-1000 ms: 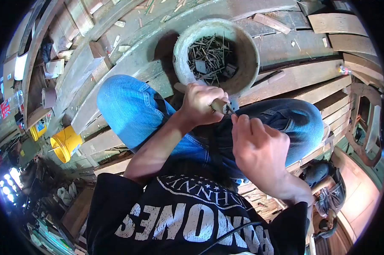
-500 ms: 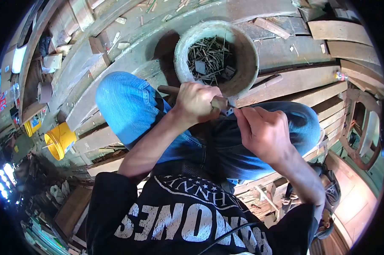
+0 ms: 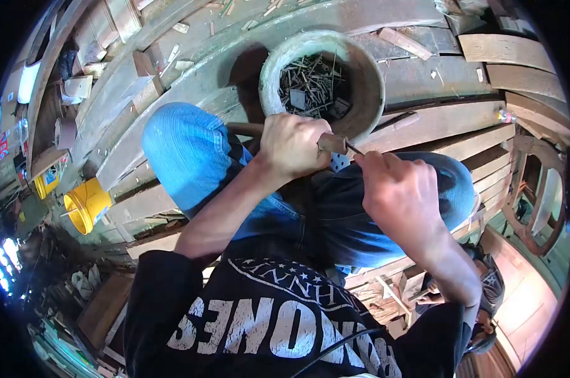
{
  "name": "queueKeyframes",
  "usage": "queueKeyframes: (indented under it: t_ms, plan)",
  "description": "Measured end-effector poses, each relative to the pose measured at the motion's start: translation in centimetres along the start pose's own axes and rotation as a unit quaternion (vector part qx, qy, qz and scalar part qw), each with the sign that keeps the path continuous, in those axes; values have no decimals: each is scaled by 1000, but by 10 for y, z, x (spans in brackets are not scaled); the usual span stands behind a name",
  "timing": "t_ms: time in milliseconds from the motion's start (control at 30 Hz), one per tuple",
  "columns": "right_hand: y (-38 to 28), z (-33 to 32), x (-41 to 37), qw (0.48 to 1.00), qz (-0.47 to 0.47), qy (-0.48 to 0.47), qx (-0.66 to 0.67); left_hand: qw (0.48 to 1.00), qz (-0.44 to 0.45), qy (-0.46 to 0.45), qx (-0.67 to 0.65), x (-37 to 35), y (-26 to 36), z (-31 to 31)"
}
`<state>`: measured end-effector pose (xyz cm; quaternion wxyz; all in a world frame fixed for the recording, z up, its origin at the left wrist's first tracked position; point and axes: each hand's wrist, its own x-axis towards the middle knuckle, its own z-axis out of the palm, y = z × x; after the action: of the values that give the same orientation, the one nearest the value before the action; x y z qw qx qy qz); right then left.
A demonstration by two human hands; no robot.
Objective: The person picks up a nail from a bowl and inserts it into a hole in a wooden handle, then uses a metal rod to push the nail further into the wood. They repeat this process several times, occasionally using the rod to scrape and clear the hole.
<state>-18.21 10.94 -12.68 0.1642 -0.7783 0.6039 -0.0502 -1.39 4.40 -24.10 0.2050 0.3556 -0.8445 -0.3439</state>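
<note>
1. Fingers [image 3: 310, 135] of the left hand [image 3: 294, 148] are curled tight into a fist around a wooden-handled tool [image 3: 332, 143], just below the near rim of the bowl [image 3: 378, 88]. Fingers [image 3: 370, 164] of the right hand [image 3: 401, 195] are bent inward, with the tips pinched together on the right end of a thin metal piece [image 3: 354, 149], below and slightly right of the bowl.
2. Counted from the left: one open yellow bucket [image 3: 86, 203], well to the lower left of the bowl; two knees in blue jeans, the left knee [image 3: 184, 148] to the bowl's lower left and the right knee [image 3: 446, 183] to its lower right; two hands; one tool; one thin metal piece; one bowl. The nails [image 3: 310, 85] heaped inside the bowl are too many to count.
3. The tool's long axis runs nearly level across the view, parallel to the bowl's near rim. Its bare handle end sticks out of the fist to the left, and its blocky brown end points right, dipping slightly toward the right hand.
4. The fist covers the tool's middle, so only its two ends show, one on each side of the knuckles. The thin metal piece slants down and to the right from the blocky end, bridging the gap between the two hands. Its left tip touches the tool and its right tip is at the right fingertips.
5. Both hands sit between the knees, just below the bowl and near each other but not touching.
</note>
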Motion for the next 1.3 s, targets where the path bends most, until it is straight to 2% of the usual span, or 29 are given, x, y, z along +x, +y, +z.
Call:
queueKeyframes:
  t_ms: [33, 100, 167, 233, 300, 367, 467, 533, 600, 667, 700, 800, 867, 933, 1000, 1100, 1167, 1300]
  plan:
    - [-1, -3, 1, 999, -17, -22, -36, 1000, 1, 6, 18, 5, 1, -3]
    - [3, -1, -1, 999, -40, -20, -24, 1000, 5, -5, 13, -2, -1, 4]
    - [10, 14, -3, 996, 8, 29, 89, 999, -27, -47, 2, -4, -4, 5]
    - [10, 16, -1, 996, 9, 34, 87, 999, -27, -40, 11, -3, -6, 7]
    - [3, 8, 0, 999, 37, 9, 3, 1000, -23, 0, 9, 0, -4, 5]
    - [1, 4, -2, 999, 34, -12, 25, 999, -22, -28, 17, 1, -2, 1]
    - [11, 12, -3, 990, 25, 5, 140, 998, -18, -64, 19, -5, -6, 5]
    - [10, 13, -3, 991, 32, 19, 131, 997, -21, -78, 16, -9, -5, 7]
    - [7, 10, 2, 990, 41, 47, 126, 999, -5, -7, -32, -6, -5, 4]
    - [0, -1, -1, 997, 43, -16, 54, 1000, 1, -4, -11, -2, -3, 0]
    - [1, 1, -3, 997, 51, -16, 55, 1000, 3, 2, 5, -1, -1, 0]
    - [9, 12, -7, 988, 32, 5, 151, 999, -12, -25, -24, -8, -1, 5]
    - [7, 13, -8, 990, 43, 22, 131, 998, -22, -31, -46, -7, -2, 5]
    - [2, 11, -8, 990, 54, 44, 120, 1000, -13, -16, -14, 2, 3, 0]
    - [-3, 1, -9, 997, 36, 0, 63, 1000, -2, -11, 13, 1, 4, -3]
    - [6, 11, -10, 991, 23, 27, 126, 1000, -15, -15, -8, -7, 3, 3]
    - [7, 11, -10, 993, 28, 27, 116, 998, -25, -51, 10, -8, -1, 5]
    - [2, -1, -5, 998, 46, 12, 50, 999, -28, -34, 26, 1, 6, -5]
